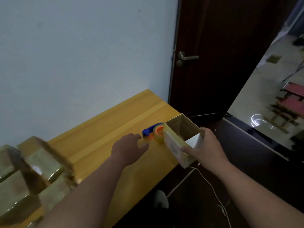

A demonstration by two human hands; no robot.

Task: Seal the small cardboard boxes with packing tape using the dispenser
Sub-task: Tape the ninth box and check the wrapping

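A small open cardboard box (178, 130) is held above the right edge of the wooden table (102, 132); my right hand (205, 148) grips its near end, thumb on the taped side. A blue and orange tape dispenser (153, 131) with a clear roll lies on the table just left of the box. My left hand (130, 145) hovers a short way in front of the dispenser, fingers relaxed, holding nothing.
Several taped cardboard boxes (32, 170) are stacked at the near left of the table, blurred. A white wall stands behind; a dark door (213, 55) is to the right. A white cable (212, 186) runs across the dark floor, next to a shoe (161, 199).
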